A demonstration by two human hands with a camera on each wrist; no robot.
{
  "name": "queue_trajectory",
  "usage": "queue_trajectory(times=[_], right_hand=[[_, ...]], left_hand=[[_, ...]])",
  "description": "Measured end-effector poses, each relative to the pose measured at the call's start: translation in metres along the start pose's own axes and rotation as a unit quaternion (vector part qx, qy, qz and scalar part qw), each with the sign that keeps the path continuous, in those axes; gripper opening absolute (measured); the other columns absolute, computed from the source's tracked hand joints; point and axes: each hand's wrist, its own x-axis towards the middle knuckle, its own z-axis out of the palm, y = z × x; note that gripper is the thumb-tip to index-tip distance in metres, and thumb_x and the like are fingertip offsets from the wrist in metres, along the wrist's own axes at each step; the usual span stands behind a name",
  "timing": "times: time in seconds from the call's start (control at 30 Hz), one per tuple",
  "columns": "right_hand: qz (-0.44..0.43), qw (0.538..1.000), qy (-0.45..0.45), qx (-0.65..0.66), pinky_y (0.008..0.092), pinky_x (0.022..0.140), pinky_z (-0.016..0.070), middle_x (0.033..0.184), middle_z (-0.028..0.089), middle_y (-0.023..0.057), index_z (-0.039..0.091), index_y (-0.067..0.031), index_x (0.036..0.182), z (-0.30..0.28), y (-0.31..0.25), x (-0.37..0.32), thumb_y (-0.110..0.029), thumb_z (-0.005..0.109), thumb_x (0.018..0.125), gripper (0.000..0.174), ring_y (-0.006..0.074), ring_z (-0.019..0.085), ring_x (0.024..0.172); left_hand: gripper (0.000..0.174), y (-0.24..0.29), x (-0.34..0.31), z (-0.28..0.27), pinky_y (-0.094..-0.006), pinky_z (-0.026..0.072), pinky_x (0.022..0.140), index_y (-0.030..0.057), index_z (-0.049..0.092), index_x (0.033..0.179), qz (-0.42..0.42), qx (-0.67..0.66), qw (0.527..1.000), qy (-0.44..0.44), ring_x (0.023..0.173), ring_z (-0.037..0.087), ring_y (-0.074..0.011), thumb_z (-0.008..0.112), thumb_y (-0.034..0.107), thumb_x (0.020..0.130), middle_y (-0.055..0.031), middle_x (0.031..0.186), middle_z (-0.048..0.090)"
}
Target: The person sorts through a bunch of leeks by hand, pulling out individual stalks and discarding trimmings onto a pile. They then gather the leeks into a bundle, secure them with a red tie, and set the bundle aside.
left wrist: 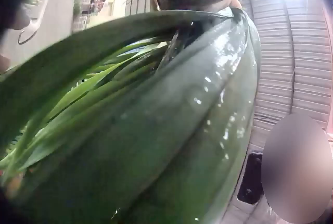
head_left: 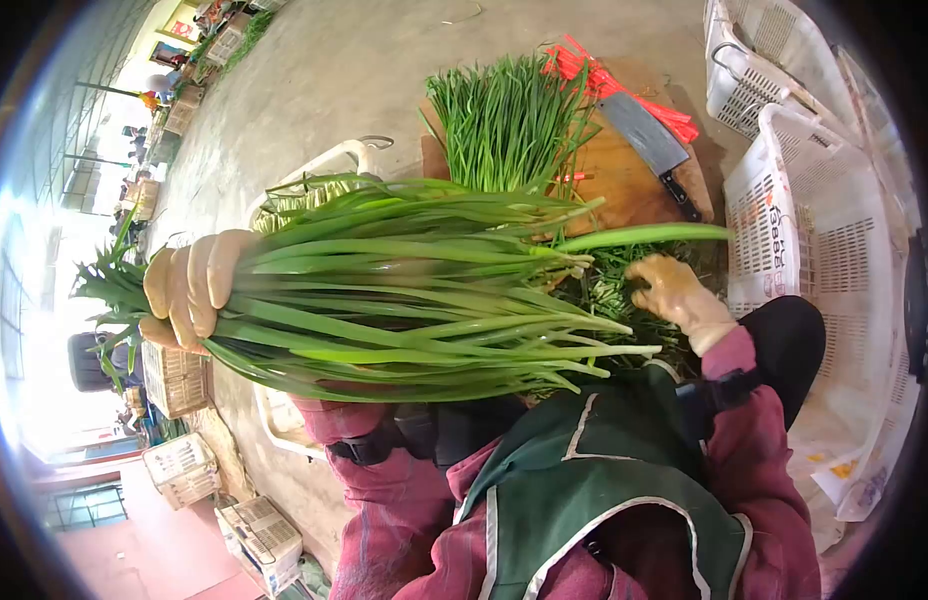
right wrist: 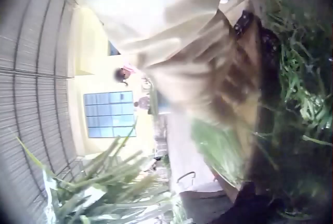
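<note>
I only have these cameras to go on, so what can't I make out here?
- Left grip, head view: palm side hidden behind the bundle; in the left wrist view the bundle hides most of its fingers.
- Right grip, right wrist view: fingers blurred.
- Crate, head view: mostly covered by the bundle.
- Far person, right wrist view: too small to tell their activity.

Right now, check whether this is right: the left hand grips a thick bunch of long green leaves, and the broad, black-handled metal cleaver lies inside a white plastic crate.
The place is wrong: the cleaver lies on the brown wooden board, as the head view shows. The left hand does grip the bunch.
</note>
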Motion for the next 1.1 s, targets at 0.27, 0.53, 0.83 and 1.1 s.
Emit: queue_trajectory(times=[0.27, 0.53, 0.83, 1.1], right_hand=[[-0.221, 0.928, 0.018, 0.299, 0.0306, 0.079, 0.0505, 0.096, 0.066, 0.0102, 0.058, 0.0012, 0.117, -0.069, -0.082, -0.042, -0.021, 0.058, 0.093, 0.034, 0.0163, 0.063, 0.087], [-0.170, 0.791, 0.040, 0.586, 0.0291, 0.088, 0.0459, 0.114, 0.059, 0.0106, 0.033, -0.0041, 0.143, -0.056, -0.128, -0.050, -0.020, 0.056, 0.095, 0.056, 0.0166, 0.059, 0.100], [-0.102, 0.750, -0.033, 0.653, 0.0252, 0.070, 0.0489, 0.105, 0.063, 0.0071, 0.050, -0.0034, 0.128, -0.021, -0.103, -0.019, -0.020, 0.066, 0.089, 0.045, 0.0125, 0.060, 0.083], [-0.112, 0.713, -0.039, 0.691, 0.0288, 0.072, 0.0493, 0.103, 0.062, 0.0053, 0.051, -0.0075, 0.125, 0.019, -0.067, -0.002, -0.034, 0.047, 0.099, 0.037, 0.0131, 0.059, 0.085]], left_hand=[[0.017, -0.006, -0.018, 0.019, -0.0261, 0.0478, 0.067, 0.0102, 0.054, 0.086, 0.006, 0.163, 0.985, 0.051, 0.065, 0.060, -0.0115, 0.063, 0.025, 0.089, 0.0006, 0.070, 0.064], [0.017, -0.035, -0.015, 0.033, -0.0264, 0.0494, 0.065, 0.0090, 0.055, 0.084, -0.052, 0.171, 0.983, -0.048, 0.063, 0.062, -0.0129, 0.064, 0.023, 0.088, -0.0022, 0.071, 0.066], [0.017, -0.073, 0.023, 0.041, -0.0267, 0.0512, 0.062, 0.0077, 0.056, 0.083, -0.208, 0.034, 0.937, -0.280, 0.061, 0.063, -0.0146, 0.066, 0.021, 0.087, -0.0055, 0.072, 0.068], [0.020, -0.092, 0.032, 0.035, -0.0237, 0.0503, 0.071, 0.0109, 0.057, 0.079, -0.312, 0.002, 0.874, -0.371, 0.063, 0.065, -0.0124, 0.071, 0.025, 0.083, -0.0023, 0.071, 0.069]])
